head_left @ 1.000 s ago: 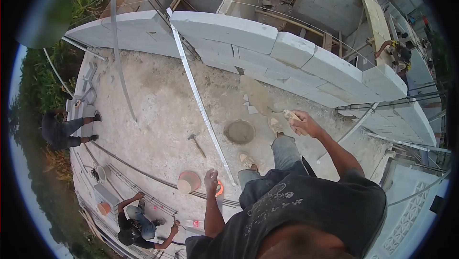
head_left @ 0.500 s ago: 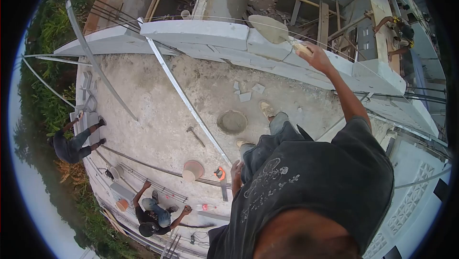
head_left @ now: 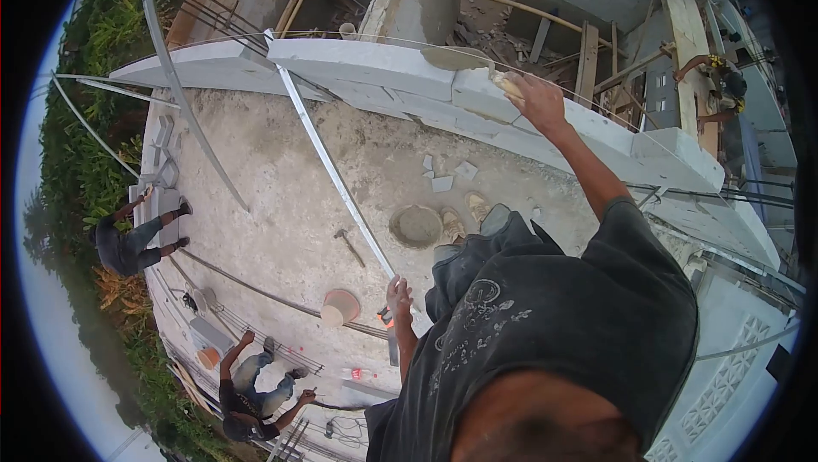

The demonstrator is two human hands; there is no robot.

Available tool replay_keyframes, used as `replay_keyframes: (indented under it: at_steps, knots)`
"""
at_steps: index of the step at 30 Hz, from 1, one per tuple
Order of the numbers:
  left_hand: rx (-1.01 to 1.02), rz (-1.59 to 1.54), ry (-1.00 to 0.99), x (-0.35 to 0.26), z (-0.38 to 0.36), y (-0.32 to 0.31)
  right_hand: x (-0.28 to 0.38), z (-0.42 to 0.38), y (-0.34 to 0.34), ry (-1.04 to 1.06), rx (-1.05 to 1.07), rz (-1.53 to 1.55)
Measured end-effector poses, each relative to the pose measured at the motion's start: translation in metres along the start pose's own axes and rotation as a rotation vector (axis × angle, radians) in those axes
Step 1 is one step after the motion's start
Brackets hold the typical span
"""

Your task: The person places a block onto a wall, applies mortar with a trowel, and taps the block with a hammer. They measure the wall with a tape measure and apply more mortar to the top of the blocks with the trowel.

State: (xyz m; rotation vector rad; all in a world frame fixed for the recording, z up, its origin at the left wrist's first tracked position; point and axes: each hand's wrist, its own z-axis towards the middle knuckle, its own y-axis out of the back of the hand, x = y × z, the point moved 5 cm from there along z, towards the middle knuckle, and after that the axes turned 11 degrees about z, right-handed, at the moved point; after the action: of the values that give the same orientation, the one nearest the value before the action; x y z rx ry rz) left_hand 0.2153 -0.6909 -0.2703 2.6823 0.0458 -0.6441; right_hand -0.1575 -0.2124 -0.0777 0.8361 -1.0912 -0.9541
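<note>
A trowel (head_left: pixel 460 59) lies against the far side and top of the white block wall (head_left: pixel 366 60), its handle in my right hand (head_left: pixel 542 104). Part of its blade is hidden behind the wall's top edge. Down by my side, my left hand (head_left: pixel 399 293) has its fingers partly spread, near the lower end of a long metal bar (head_left: pixel 328 159); whether they touch is unclear. A thin string runs along the wall top. On the floor before me sits a round pan of grey mortar (head_left: pixel 417 227).
A hammer (head_left: pixel 349 247), a bucket (head_left: pixel 340 308) and broken block pieces (head_left: pixel 442 183) lie on the floor. One person (head_left: pixel 256 394) sits at the lower left, another (head_left: pixel 128 242) bends at the left edge, and a third (head_left: pixel 724 83) is beyond the wall.
My right hand and the trowel have moved left and lower onto the wall. My left hand has shifted left. The seated person's arms have moved.
</note>
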Motion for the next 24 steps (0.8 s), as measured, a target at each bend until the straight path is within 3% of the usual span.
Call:
replay_keyframes:
  at_steps: [1, 3, 6, 7, 10, 11, 14, 17, 20, 24]
  knots:
    - [0.031, 0.032, 0.037, 0.013, 0.007, -0.004, -0.004, -0.001, 0.006, 0.039, -0.065, -0.024]
    - [0.07, 0.054, 0.095, 0.03, 0.018, -0.01, -0.017, -0.002, 0.016, -0.043, 0.041, -0.025]
    - [0.157, 0.198, -0.158, 0.057, 0.05, -0.01, -0.03, -0.029, 0.022, -0.09, 0.033, -0.066]
    - [0.096, 0.188, -0.231, 0.048, 0.043, -0.008, -0.031, -0.043, 0.023, -0.115, 0.041, -0.09]
    - [0.188, 0.109, -0.144, 0.048, 0.048, -0.001, -0.043, -0.072, 0.027, -0.166, 0.044, -0.109]
    - [0.191, 0.236, -0.146, 0.044, 0.053, 0.004, -0.046, -0.076, 0.025, -0.183, 0.028, -0.1]
    - [0.11, 0.214, -0.014, 0.011, 0.036, 0.025, -0.05, -0.097, 0.027, -0.209, -0.072, -0.084]
    - [0.102, 0.264, -0.007, 0.01, 0.048, 0.05, -0.058, -0.103, 0.03, -0.245, 0.015, -0.173]
    - [0.076, 0.299, -0.041, -0.016, 0.059, 0.059, -0.051, -0.105, 0.04, -0.253, -0.087, -0.11]
    - [0.102, 0.287, -0.122, -0.035, 0.061, 0.05, -0.068, -0.114, 0.029, -0.291, -0.023, -0.127]
